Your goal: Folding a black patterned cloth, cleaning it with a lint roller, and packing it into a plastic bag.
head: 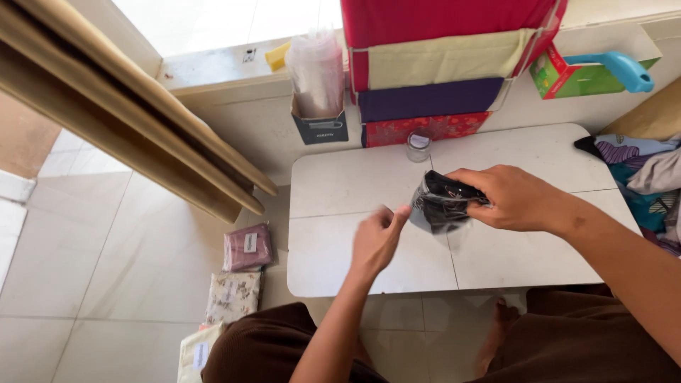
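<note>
One dark folded cloth in a clear bag hangs above the white desk, grasped by the right hand; the left hand, loosely curled and holding nothing, sits just beside it. One glass jar stands behind the bag, and three packets lie on the floor.

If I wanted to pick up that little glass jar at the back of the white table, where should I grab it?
Probably from above, around the lid end of the small glass jar. It stands upright on the white table, so its top is open to a grip. Stacked folded fabrics sit close behind it, so come from the front or above, not from the back.
</note>
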